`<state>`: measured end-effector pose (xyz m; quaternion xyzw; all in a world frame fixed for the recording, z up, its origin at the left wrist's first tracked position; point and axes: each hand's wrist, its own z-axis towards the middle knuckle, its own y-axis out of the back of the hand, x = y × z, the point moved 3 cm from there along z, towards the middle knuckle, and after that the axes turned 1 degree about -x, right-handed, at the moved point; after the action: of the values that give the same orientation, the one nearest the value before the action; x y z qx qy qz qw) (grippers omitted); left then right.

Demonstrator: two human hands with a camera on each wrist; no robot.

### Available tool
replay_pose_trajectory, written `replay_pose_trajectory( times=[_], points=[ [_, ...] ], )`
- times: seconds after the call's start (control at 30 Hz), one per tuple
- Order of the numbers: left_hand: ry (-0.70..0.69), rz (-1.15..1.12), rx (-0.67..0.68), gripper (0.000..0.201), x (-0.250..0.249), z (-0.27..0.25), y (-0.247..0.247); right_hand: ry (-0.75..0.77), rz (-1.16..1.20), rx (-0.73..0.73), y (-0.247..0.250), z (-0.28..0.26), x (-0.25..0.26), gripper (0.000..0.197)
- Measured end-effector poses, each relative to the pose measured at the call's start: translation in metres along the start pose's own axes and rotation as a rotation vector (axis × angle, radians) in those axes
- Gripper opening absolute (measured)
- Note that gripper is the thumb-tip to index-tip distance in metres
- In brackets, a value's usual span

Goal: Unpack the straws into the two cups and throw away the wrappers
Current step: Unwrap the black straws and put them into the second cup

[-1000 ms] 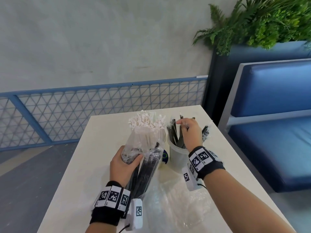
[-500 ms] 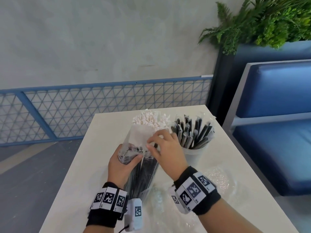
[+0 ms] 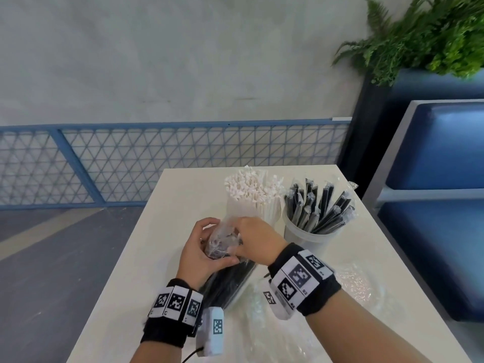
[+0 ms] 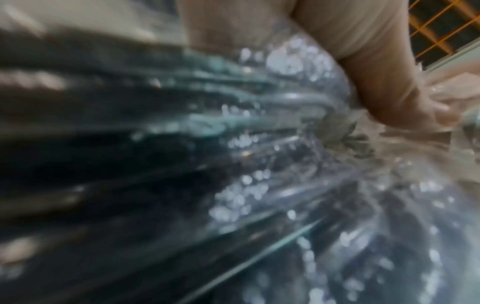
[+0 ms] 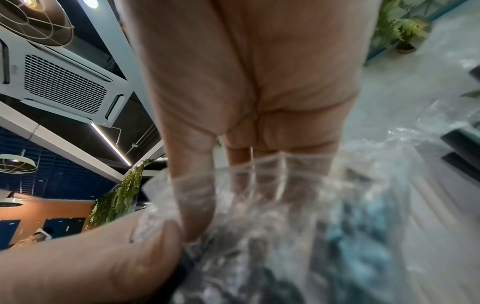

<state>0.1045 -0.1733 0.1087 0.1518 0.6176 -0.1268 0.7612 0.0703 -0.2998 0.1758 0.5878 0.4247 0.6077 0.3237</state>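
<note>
A clear bag of black straws (image 3: 227,279) stands tilted on the table, and my left hand (image 3: 201,250) grips it just below its open mouth. My right hand (image 3: 248,237) reaches into that mouth, fingers and thumb curled down around the tops of the straws inside. The right wrist view shows my right hand (image 5: 246,102) with its fingers behind the crinkled plastic. In the left wrist view the bag (image 4: 233,164) fills the blurred picture. Behind stand one cup packed with white paper-wrapped straws (image 3: 252,189) and a translucent cup (image 3: 303,237) holding several black straws (image 3: 319,205).
Empty clear wrappers lie on the white table (image 3: 183,205), one to the right (image 3: 356,284) and one by my forearms (image 3: 262,326). A blue bench (image 3: 432,231) runs along the table's right edge. A blue mesh railing (image 3: 157,158) and a planter (image 3: 432,35) stand beyond.
My right hand left the black-straw cup, came back to the bag and went into its mouth. The left hand has tipped the bag lower and towards me.
</note>
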Motion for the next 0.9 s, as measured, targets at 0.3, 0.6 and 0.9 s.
replay_pose_trajectory(
  times=[0.3, 0.6, 0.9],
  points=[
    [-0.053, 0.050, 0.000, 0.089, -0.011, 0.002, -0.006, 0.082, 0.300, -0.163, 0.002, -0.004, -0.001, 0.027],
    [0.138, 0.142, -0.008, 0.066, 0.010, -0.001, -0.005, 0.085, 0.034, -0.156, -0.006, 0.002, 0.013, 0.039],
    [0.111, 0.174, 0.006, 0.057, 0.011, -0.006, -0.013, 0.103, -0.097, -0.051, -0.016, 0.005, 0.015, 0.038]
  ],
)
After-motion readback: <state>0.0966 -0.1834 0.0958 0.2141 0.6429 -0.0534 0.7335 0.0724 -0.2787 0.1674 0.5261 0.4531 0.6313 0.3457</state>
